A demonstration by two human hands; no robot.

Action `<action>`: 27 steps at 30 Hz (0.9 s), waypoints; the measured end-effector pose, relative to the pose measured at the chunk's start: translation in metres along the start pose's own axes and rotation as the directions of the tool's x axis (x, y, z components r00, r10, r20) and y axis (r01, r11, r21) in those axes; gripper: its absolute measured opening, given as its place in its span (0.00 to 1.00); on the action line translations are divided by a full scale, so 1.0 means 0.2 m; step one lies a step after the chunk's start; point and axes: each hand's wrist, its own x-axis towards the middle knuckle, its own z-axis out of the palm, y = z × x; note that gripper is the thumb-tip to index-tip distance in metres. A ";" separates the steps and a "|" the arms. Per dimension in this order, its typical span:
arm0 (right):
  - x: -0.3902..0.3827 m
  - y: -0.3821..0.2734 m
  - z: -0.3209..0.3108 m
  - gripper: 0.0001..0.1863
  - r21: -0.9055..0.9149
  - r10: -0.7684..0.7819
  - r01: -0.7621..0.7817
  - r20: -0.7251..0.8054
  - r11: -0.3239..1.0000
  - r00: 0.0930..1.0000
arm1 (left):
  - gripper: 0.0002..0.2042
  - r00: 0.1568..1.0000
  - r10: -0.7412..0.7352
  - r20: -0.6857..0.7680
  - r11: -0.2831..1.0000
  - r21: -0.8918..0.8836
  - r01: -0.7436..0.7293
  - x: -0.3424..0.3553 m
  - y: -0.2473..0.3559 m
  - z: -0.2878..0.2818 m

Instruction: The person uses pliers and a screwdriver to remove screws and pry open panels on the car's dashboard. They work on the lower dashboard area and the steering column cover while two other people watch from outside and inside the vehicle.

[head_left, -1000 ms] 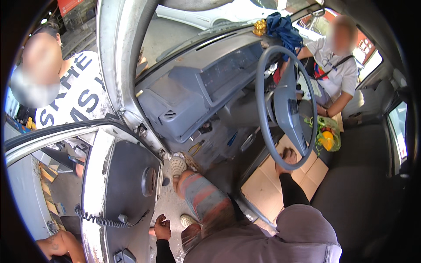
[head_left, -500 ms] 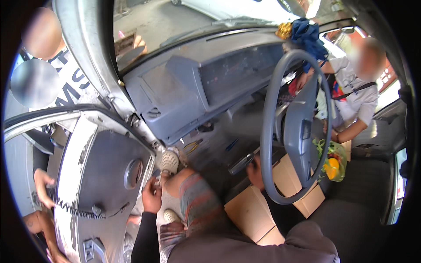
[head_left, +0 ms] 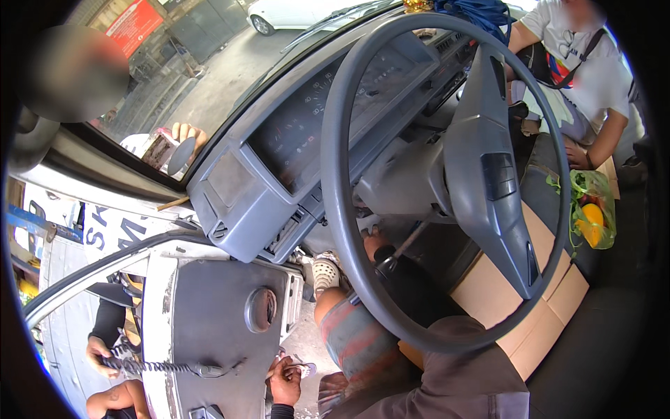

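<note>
My left hand (head_left: 285, 384) is low beside the door's inner edge, with its fingers curled together. Whatever it holds, if anything, is too small to make out. My right arm reaches under the steering wheel (head_left: 336, 174). Below the steering column (head_left: 405, 185), my right hand (head_left: 378, 246) is bent round at a pale part (head_left: 368, 223) near the floor; its fingertips are partly hidden. A thin lever (head_left: 412, 237) rises next to that wrist. The grey dashboard (head_left: 223, 202) lies ahead.
An open door (head_left: 216, 307) stands left; another person's hand (head_left: 103, 356) is at its coiled cord (head_left: 150, 365). Flattened cardboard (head_left: 523, 328) covers the seat. A bag of vegetables (head_left: 593, 209) lies right, near a seated person (head_left: 593, 91). Another hand (head_left: 188, 136) shows outside the windscreen.
The view has shifted, so the wheel looks larger and nearer. My right hand has gone from beside the cardboard to under the column. My left hand stays low by the door, still curled.
</note>
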 end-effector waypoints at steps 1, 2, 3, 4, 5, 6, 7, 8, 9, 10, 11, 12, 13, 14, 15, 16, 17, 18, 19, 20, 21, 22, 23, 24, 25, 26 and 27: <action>0.05 0.10 0.02 0.42 0.046 0.019 -0.018 -0.028 0.999 0.999 | 0.21 1.000 0.016 0.025 0.999 0.050 -0.017 0.05 -0.02 -0.04; 0.06 0.17 0.01 0.42 0.072 0.025 -0.022 -0.042 0.997 0.999 | 0.21 0.999 0.012 0.051 0.995 0.096 -0.017 0.10 -0.06 -0.05; 0.04 0.28 -0.01 0.42 0.123 0.057 -0.047 -0.078 0.991 0.995 | 0.21 0.998 0.045 0.044 0.993 0.109 -0.049 0.16 -0.09 -0.07; -0.03 0.35 -0.09 0.42 0.135 0.064 -0.051 -0.095 0.990 0.993 | 0.22 0.998 0.053 0.028 0.994 0.099 -0.056 0.17 -0.09 -0.02; -0.12 0.39 -0.19 0.41 0.158 0.067 -0.047 -0.126 0.986 0.990 | 0.22 0.999 0.003 0.040 0.997 0.077 -0.006 0.16 0.00 0.02; -0.21 0.38 -0.27 0.41 0.185 0.056 -0.029 -0.142 0.982 0.988 | 0.22 0.997 -0.049 0.052 0.997 0.064 0.046 0.15 0.10 0.06; -0.32 0.36 -0.38 0.41 0.227 0.047 -0.006 -0.176 0.974 0.983 | 0.22 0.999 -0.024 0.047 0.999 0.037 0.023 0.16 0.10 0.09; -0.42 0.33 -0.46 0.41 0.275 0.031 0.028 -0.208 0.961 0.978 | 0.23 0.999 0.001 0.037 1.000 0.012 -0.001 0.17 0.08 0.14; -0.52 0.28 -0.53 0.41 0.328 0.009 0.073 -0.242 0.942 0.970 | 0.23 0.999 0.043 0.025 0.999 -0.034 -0.042 0.18 0.08 0.19; -0.63 0.22 -0.58 0.41 0.384 -0.013 0.121 -0.273 0.915 0.962 | 0.23 0.999 0.002 0.043 0.998 -0.069 0.001 0.21 0.10 0.23; -0.74 0.16 -0.60 0.41 0.449 -0.033 0.168 -0.292 0.878 0.956 | 0.23 0.998 0.015 0.058 0.995 -0.099 -0.010 0.26 0.13 0.25; -0.87 0.09 -0.60 0.40 0.511 -0.050 0.209 -0.307 0.834 0.950 | 0.23 0.997 0.038 0.071 0.992 -0.126 -0.029 0.30 0.17 0.27; -0.99 0.02 -0.59 0.40 0.567 -0.073 0.249 -0.315 0.785 0.946 | 0.23 0.995 0.069 0.079 0.991 -0.120 -0.059 0.34 0.21 0.29; -1.09 -0.06 -0.57 0.40 0.613 -0.107 0.284 -0.310 0.738 0.945 | 0.23 0.992 0.095 0.079 0.990 -0.115 -0.085 0.38 0.25 0.29; -1.17 -0.14 -0.54 0.40 0.649 -0.144 0.313 -0.301 0.693 0.943 | 0.23 0.990 0.118 0.078 0.988 -0.108 -0.109 0.41 0.29 0.30; -1.25 -0.22 -0.49 0.40 0.681 -0.182 0.334 -0.287 0.651 0.940 | 0.22 0.989 0.126 0.077 0.988 -0.098 -0.118 0.43 0.35 0.30; -1.31 -0.29 -0.44 0.40 0.710 -0.222 0.348 -0.268 0.612 0.938 | 0.22 0.989 0.129 0.075 0.989 -0.083 -0.123 0.46 0.41 0.30; -1.36 -0.36 -0.39 0.40 0.732 -0.260 0.359 -0.252 0.578 0.932 | 0.21 0.989 0.129 0.070 0.990 -0.064 -0.125 0.48 0.46 0.29; -1.40 -0.42 -0.35 0.39 0.752 -0.301 0.368 -0.234 0.547 0.925 | 0.22 0.987 0.150 0.061 0.988 -0.037 -0.148 0.49 0.50 0.27; -1.44 -0.47 -0.32 0.39 0.766 -0.329 0.371 -0.219 0.526 0.919 | 0.22 0.989 0.140 0.047 0.988 -0.079 -0.136 0.50 0.53 0.26; -1.46 -0.52 -0.27 0.39 0.776 -0.361 0.372 -0.200 0.510 0.911 | 0.21 0.994 0.105 0.038 0.990 -0.103 -0.101 0.48 0.53 0.25; -1.48 -0.55 -0.25 0.39 0.787 -0.380 0.369 -0.186 0.495 0.906 | 0.21 0.996 0.079 0.032 0.989 -0.131 -0.074 0.49 0.52 0.26; -1.50 -0.58 -0.24 0.39 0.797 -0.403 0.366 -0.170 0.481 0.899 | 0.21 0.996 0.083 0.031 0.990 -0.114 -0.079 0.47 0.50 0.26; -1.50 -0.60 -0.22 0.39 0.801 -0.418 0.370 -0.167 0.470 0.893 | 0.21 0.995 0.096 0.028 0.992 -0.088 -0.093 0.45 0.49 0.25; -1.50 -0.61 -0.22 0.39 0.805 -0.420 0.367 -0.163 0.467 0.893 | 0.20 0.994 0.107 0.026 0.993 -0.060 -0.105 0.45 0.48 0.23; -1.50 -0.62 -0.21 0.38 0.805 -0.441 0.371 -0.153 0.464 0.884 | 0.21 0.997 0.073 0.030 0.990 -0.122 -0.069 0.41 0.49 0.22; -1.51 -0.63 -0.20 0.38 0.808 -0.430 0.364 -0.154 0.463 0.889 | 0.22 0.996 0.049 0.073 0.994 -0.105 -0.041 0.41 0.51 0.20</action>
